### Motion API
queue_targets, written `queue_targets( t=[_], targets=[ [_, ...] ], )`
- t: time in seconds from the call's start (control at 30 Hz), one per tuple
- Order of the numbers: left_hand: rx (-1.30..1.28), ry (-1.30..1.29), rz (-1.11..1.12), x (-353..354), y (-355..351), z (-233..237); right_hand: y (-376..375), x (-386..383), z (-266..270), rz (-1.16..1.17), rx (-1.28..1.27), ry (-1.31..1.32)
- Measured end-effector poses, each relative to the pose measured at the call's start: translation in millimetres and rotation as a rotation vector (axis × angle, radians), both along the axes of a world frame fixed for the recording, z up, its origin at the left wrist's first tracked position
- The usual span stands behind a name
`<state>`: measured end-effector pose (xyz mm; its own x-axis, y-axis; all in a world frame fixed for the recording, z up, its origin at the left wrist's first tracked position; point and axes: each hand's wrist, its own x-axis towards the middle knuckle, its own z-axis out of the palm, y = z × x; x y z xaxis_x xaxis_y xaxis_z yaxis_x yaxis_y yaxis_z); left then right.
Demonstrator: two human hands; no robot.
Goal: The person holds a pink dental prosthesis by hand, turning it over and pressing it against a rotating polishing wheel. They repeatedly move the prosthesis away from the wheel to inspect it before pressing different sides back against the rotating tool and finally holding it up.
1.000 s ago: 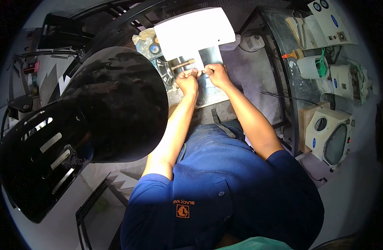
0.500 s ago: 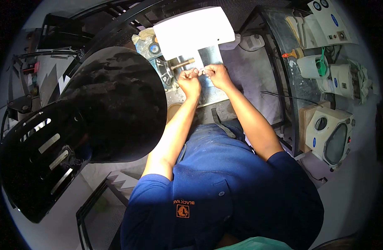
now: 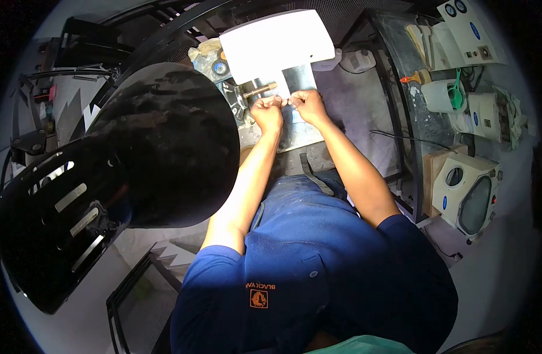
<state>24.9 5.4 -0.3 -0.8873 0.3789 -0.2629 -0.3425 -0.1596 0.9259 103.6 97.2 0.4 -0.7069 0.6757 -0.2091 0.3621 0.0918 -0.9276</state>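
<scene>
The site is a workshop. A metal spindle (image 3: 260, 91) projects below a white panel (image 3: 277, 47). At the right, a dusty, spotted surface (image 3: 395, 42) carries a brush (image 3: 423, 76), a plastic tub (image 3: 437, 98) with a green scoop (image 3: 457, 95), and a dial-fitted machine (image 3: 472, 38). A windowed cabinet (image 3: 449, 190) stands nearby.

Left hand (image 3: 268, 112) near rod (image 3: 261, 91); right hand (image 3: 307, 107) alongside.

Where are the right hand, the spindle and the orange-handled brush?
Right hand (image 3: 309, 107), head view: back of the hand.
Spindle (image 3: 261, 91), head view: middle of its shaft.
Orange-handled brush (image 3: 410, 79), head view: its handle.
</scene>
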Motion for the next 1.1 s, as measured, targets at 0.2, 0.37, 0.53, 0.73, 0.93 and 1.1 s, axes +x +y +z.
queue_targets(
  t=[0.2,0.37,0.53,0.73,0.93,1.1],
  targets=[
    [-0.005,-0.031,0.012,0.5,-2.5,3.5,3.6,1.5,6.4,0.054,0.082,-0.026],
    [-0.005,0.016,-0.034,1.0,-1.4,-0.6,12.0,4.7,16.0,0.099,0.133,0.038],
    [0.015,-0.067,0.0,1.7,-3.1,2.6,15.4,1.7,10.0,0.133,0.185,0.027],
    [-0.05,-0.008,-0.006,1.8,0.7,-0.5,14.3,1.8,3.7,0.057,-0.026,-0.013],
    [0.026,-0.066,-0.002,-2.2,-1.4,2.7,9.7,2.6,13.5,0.106,0.173,-0.023],
    [-0.022,-0.103,-0.002,-3.4,-0.6,7.3,11.4,0.2,6.7,0.097,0.027,-0.036]
  ],
)
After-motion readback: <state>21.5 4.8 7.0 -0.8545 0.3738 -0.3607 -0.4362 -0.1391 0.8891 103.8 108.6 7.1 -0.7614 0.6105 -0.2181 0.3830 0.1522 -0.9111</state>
